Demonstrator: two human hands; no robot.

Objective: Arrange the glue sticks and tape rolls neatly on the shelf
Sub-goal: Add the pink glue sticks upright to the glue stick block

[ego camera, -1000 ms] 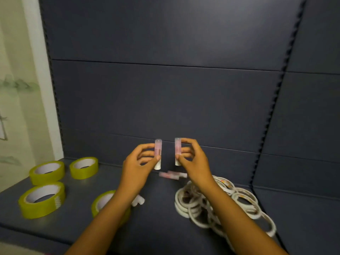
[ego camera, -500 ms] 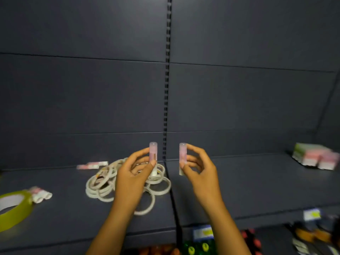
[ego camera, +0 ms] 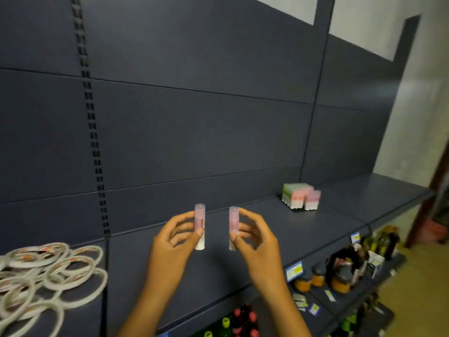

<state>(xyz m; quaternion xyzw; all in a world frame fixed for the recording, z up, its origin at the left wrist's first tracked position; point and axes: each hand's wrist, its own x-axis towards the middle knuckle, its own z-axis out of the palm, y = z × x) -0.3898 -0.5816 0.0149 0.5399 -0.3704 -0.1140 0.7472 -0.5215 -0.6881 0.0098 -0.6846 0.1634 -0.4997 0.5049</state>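
Spanning the whole view, the dark shelf (ego camera: 255, 268) carries a block of standing glue sticks (ego camera: 301, 197) at its back, up and to the right of both hands. Left hand (ego camera: 170, 246) pinches one glue stick (ego camera: 199, 226); right hand (ego camera: 257, 246) pinches another (ego camera: 233, 227), both upright above the shelf, caps up. Right hand is nearer the block, so likely sets down first; loose tape rolls (ego camera: 48, 271) lie well apart, far left.
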